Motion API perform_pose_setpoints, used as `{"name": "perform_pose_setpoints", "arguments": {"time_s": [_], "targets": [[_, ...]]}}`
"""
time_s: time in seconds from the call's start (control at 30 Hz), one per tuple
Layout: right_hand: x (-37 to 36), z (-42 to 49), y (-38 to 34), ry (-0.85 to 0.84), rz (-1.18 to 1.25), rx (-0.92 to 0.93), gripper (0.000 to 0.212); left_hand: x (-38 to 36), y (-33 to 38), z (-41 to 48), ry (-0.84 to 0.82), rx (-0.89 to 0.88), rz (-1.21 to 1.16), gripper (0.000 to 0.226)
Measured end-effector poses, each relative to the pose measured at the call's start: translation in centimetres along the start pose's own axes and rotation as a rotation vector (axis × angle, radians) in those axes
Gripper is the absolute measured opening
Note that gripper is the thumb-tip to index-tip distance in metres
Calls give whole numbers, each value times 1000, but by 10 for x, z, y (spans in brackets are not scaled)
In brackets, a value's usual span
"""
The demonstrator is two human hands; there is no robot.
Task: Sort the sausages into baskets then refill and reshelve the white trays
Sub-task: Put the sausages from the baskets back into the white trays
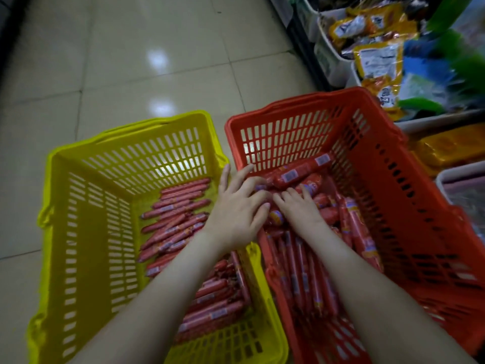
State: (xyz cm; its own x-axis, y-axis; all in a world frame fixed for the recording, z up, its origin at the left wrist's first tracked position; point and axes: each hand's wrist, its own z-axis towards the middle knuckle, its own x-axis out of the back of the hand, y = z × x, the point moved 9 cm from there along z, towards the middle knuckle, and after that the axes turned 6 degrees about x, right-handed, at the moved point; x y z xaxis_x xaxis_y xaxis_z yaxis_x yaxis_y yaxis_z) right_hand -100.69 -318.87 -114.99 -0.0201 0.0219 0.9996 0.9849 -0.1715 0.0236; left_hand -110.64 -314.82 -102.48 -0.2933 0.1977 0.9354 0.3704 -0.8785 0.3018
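On floor tiles (126,61), beside low shelving: yellow basket (86,245) holds thin sausages (173,224); red basket (420,211) holds a mixed pile, thicker ones on top. Sorting looks partway. Refilling and reshelving of white trays (329,67) not begun, I judge. Left hand (236,208) rests on the red pile, fingers spread. Right hand (299,206) beside it, fingers bent onto sausages; grip unclear. Glossy tiles, dim light.

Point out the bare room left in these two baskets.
In the yellow basket, a bare strip runs between the left wall and the sausages, and the near right corner is free. The red basket is crowded around the left hand and right hand; only its near end seems bare.
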Motion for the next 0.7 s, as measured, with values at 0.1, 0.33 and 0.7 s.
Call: {"name": "perform_pose_setpoints", "arguments": {"time_s": [0.1,0.33,0.7], "targets": [[50,-14,12,188,244,-84,43,0,0,4,-23,53,39,54],[149,-57,52,593,1278,-592,45,6,40,32,-123,200,-376,81],[-1,-133,107,-253,193,-838,87,-1,25,21,-34,500,-484,41]]}}
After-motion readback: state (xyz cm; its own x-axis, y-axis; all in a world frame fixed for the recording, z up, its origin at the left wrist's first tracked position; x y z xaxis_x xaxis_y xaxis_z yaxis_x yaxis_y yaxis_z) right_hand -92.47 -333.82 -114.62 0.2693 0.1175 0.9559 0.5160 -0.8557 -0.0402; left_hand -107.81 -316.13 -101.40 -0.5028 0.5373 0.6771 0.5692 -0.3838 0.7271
